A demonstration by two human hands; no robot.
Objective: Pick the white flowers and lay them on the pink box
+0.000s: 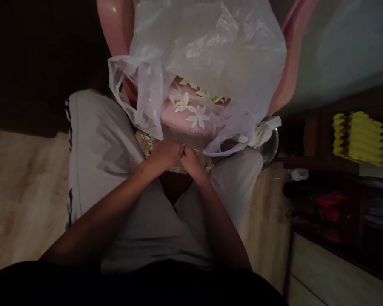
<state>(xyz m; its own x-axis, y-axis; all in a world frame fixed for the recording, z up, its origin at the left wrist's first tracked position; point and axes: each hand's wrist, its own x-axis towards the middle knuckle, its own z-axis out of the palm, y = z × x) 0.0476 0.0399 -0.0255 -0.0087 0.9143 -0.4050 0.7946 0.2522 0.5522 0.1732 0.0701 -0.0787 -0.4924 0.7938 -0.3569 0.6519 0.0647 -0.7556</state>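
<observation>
Left hand point(167, 154), right hand point(190, 160) curled closed, meeting; can't tell if gripping anything. Far side: white flowers point(198, 117) could spill if wrist snags plastic bag point(217, 46).

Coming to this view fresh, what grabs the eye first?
The big translucent plastic bag draped over the pink chair, with white flowers at its opening. Next, the bright yellow ridged object at far right, standing out from the dark.

White flowers point(199, 116), pink chair point(285, 80), plain grey trousers point(98, 127)
</observation>
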